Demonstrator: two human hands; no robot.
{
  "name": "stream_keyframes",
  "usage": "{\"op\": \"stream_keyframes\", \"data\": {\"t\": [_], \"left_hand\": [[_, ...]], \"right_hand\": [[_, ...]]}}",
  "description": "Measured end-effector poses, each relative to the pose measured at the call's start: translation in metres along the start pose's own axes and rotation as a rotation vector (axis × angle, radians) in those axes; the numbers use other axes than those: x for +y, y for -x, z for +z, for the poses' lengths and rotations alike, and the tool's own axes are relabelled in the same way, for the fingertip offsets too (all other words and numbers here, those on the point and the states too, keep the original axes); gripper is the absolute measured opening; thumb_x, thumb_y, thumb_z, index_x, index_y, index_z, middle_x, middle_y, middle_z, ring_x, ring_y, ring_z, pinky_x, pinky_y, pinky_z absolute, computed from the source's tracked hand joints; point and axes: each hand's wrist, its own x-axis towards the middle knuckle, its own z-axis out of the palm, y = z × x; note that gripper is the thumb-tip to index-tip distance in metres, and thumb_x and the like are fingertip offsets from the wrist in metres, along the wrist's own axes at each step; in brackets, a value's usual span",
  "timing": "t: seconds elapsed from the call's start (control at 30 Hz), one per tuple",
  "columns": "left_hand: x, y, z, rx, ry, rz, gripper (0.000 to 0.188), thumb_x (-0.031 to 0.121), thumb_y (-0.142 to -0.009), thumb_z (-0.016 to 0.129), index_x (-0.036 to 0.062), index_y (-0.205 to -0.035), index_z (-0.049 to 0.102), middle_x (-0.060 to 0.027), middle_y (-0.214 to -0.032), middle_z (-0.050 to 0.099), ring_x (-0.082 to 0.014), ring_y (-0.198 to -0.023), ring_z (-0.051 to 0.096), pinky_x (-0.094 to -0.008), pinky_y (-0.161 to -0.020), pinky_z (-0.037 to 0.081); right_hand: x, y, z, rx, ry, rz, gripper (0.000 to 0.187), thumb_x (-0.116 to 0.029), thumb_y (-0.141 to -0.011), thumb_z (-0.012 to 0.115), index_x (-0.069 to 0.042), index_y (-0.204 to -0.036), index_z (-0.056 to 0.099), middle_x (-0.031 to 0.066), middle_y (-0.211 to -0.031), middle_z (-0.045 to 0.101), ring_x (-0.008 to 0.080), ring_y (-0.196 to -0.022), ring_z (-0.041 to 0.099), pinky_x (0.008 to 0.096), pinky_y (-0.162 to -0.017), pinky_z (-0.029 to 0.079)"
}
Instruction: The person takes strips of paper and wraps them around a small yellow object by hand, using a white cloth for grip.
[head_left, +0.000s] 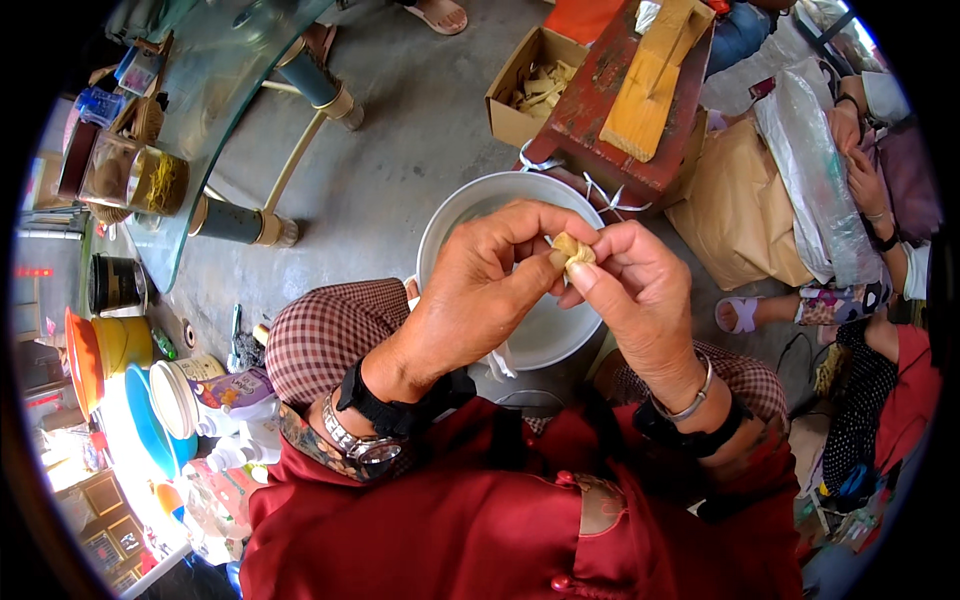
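Observation:
Between my two hands is a small pale-yellow knotted piece [575, 249], folded like a strip of leaf or straw; its exact kind I cannot make out. My left hand [490, 265] pinches it from the left with thumb and fingers. From the other side, my right hand [640, 290] grips it, thumb at its lower edge. Both hands are held over a round whitish basin [545, 335], whose inside is partly hidden by them. White ties hang by the basin's far side.
Beyond the basin stands a worn red bench [570, 130] bearing a wooden block [650, 90]. A cardboard box [515, 115] of pale scraps sits beside it. At left are a glass table [215, 95] and several tubs. A co-worker's hands [860, 170] show at right near a brown sack [745, 205].

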Motion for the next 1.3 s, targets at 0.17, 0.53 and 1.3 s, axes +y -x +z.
{"op": "stream_keyframes", "data": {"t": [0.17,0.53,1.3], "left_hand": [[0.001,-0.004,-0.001,0.003,0.030,-0.110,0.018,0.014,-0.094,0.055,0.0047,-0.108,0.054,0.0021,-0.089,0.057,-0.0035,-0.071,0.051,-0.0147,-0.050,0.031],[0.002,-0.004,-0.007,-0.040,0.166,-0.253,0.020,0.012,-0.091,0.057,0.0048,-0.108,0.054,0.0005,-0.093,0.058,-0.0041,-0.071,0.050,-0.0137,-0.049,0.030],[-0.016,-0.007,0.006,0.120,0.046,-0.186,0.011,0.009,-0.090,0.055,-0.0005,-0.094,0.053,-0.0035,-0.072,0.057,-0.0064,-0.057,0.053,-0.0186,-0.047,0.037]], "right_hand": [[-0.001,-0.003,-0.005,0.004,0.040,0.024,0.010,-0.004,-0.087,0.062,0.003,-0.091,0.056,0.0050,-0.083,0.061,0.0106,-0.072,0.064,0.0227,-0.064,0.054],[0.000,-0.001,-0.010,-0.007,0.042,0.037,0.013,-0.009,-0.088,0.065,0.000,-0.094,0.057,0.0029,-0.082,0.061,0.0086,-0.070,0.062,0.0218,-0.063,0.052],[0.003,0.000,-0.003,0.030,0.249,0.002,0.014,0.006,-0.087,0.056,0.000,-0.099,0.053,0.0018,-0.088,0.060,0.0071,-0.074,0.062,0.0202,-0.059,0.049]]}}
